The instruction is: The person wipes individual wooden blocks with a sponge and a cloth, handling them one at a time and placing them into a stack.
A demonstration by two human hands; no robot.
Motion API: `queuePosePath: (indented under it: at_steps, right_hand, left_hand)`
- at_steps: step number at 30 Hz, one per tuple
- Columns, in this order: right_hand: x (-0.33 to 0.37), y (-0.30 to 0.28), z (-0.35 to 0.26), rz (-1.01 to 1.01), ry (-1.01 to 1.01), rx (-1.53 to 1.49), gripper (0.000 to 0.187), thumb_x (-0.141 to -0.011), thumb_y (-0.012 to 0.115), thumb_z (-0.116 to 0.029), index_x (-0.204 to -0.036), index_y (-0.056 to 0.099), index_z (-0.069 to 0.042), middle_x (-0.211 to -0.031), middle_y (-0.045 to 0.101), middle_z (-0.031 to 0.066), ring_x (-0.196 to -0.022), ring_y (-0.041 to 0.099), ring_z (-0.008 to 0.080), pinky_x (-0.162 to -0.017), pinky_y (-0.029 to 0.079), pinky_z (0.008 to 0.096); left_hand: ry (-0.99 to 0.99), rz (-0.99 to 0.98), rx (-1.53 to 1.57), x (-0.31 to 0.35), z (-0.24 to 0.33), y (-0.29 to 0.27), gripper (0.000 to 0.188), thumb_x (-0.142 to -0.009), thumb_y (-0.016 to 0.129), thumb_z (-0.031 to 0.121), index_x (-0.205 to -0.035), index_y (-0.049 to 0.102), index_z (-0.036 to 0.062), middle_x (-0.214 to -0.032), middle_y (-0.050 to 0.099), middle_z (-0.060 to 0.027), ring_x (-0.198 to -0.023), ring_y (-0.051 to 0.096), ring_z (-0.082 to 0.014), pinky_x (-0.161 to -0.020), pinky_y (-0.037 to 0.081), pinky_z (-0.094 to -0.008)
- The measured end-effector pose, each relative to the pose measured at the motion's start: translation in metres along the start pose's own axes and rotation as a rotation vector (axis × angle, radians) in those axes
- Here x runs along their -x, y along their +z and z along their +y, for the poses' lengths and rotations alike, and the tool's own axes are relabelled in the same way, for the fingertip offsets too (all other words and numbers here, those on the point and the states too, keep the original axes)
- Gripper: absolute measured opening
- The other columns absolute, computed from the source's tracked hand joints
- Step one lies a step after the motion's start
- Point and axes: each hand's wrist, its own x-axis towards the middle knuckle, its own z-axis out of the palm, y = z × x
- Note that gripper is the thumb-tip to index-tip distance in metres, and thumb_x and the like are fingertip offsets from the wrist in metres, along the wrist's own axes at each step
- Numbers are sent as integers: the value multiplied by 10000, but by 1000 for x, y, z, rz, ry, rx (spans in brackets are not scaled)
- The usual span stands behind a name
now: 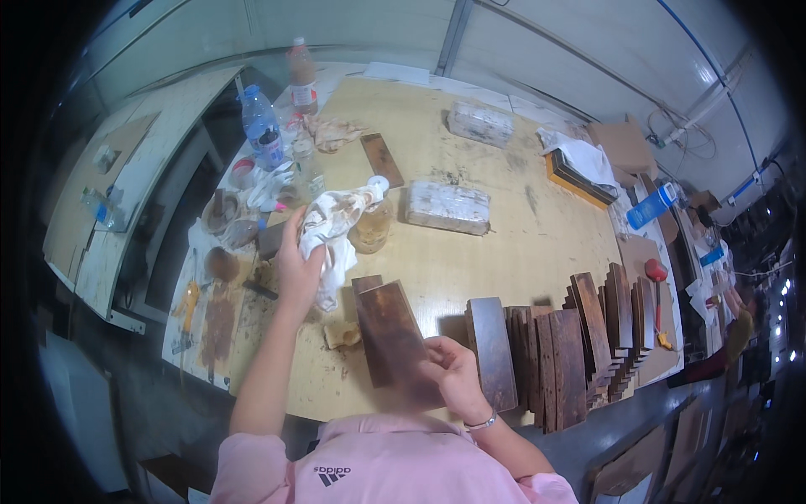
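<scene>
My left hand (300,267) is closed around a crumpled white cloth (337,239) with brown stains, held above the left part of the table. The cloth overlaps a clear jar (371,231) of yellowish liquid in the view, and a round white cap (379,182) shows at its upper end; whether they touch, I cannot tell. In my right hand (454,378) is the right edge of a dark brown wooden board (392,323), tilted up near the front edge. Another brown board partly shows behind it. A small yellowish sponge-like piece (342,336) lies left of the boards.
Several brown boards (569,365) stand in rows at the right front. Two silvery wrapped blocks (447,207) sit on the tabletop (520,252). Plastic bottles (259,122) and stained rags crowd the left. A blue bottle (651,207) lies at the right edge; another person's arm (737,332) appears beyond.
</scene>
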Motion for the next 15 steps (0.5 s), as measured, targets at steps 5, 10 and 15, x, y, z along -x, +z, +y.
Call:
queuePosePath:
  at_steps: [5, 10, 15]
  right_hand:
    - [4, 0, -2, -11, -8, 181, 298, -851, 602, 92, -1147, 622, 60, -1019, 702, 79, -919, 635, 95, -797, 505, 230]
    - [9, 4, 0, -42, -6, 191, 297, -853, 607, 86, -1148, 629, 58, -1020, 701, 73, -918, 632, 95, -805, 504, 233]
    - [10, -2, 4, -16, -29, 64, 290, -854, 615, 82, -1141, 637, 47, -1038, 698, 67, -917, 635, 97, -812, 506, 235]
  left_hand:
    - [206, -555, -127, 35, 46, 13, 454, -776, 683, -35, -1223, 614, 2, -1194, 639, -148, -1128, 608, -200, -951, 484, -337]
    - [23, -281, -28, 22, 13, 20, 283, -789, 681, -12, -1070, 670, 12, -898, 706, -146, -805, 693, -234, -735, 538, -336]
    - [19, -43, -69, -6, -1, 12, 272, -812, 689, 1, -1083, 675, 1, -816, 701, -125, -743, 656, -158, -703, 515, -307]
